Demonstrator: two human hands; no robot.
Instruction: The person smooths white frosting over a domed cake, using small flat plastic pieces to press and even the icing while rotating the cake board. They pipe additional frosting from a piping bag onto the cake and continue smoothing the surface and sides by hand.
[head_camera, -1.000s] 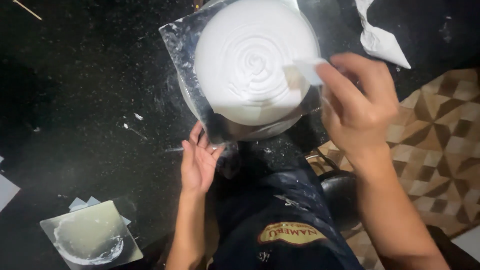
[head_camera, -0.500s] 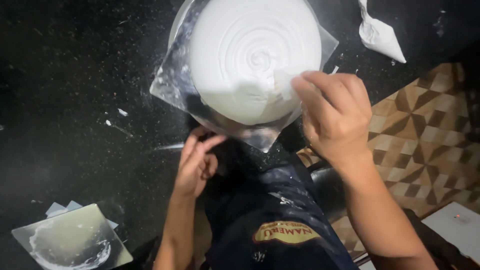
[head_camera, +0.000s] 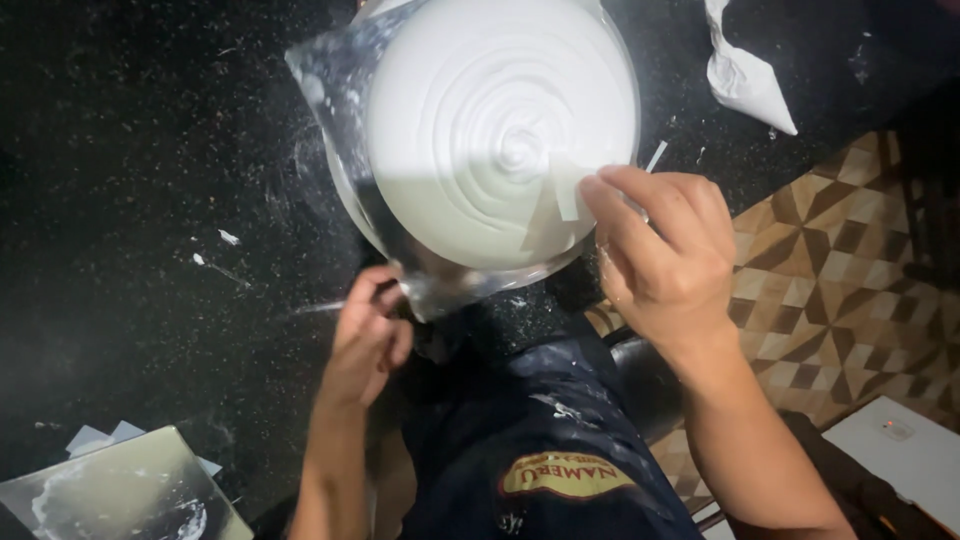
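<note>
A round cake covered in white cream sits on a square silver board on a black counter; the cream top shows spiral ridges. My right hand holds a thin white scraper flat against the cream near the cake's right front. My left hand is curled at the lower front corner of the silver board, fingers touching its edge and the turntable rim below it.
A white piping bag lies at the upper right. A second silver board smeared with cream sits at the lower left on paper squares. Cream specks dot the black counter. Patterned floor lies to the right.
The silver board and cake have rotated, the board's corner swinging round to the front. My right hand kept the scraper on the cream; my left hand stayed at the board's edge.
</note>
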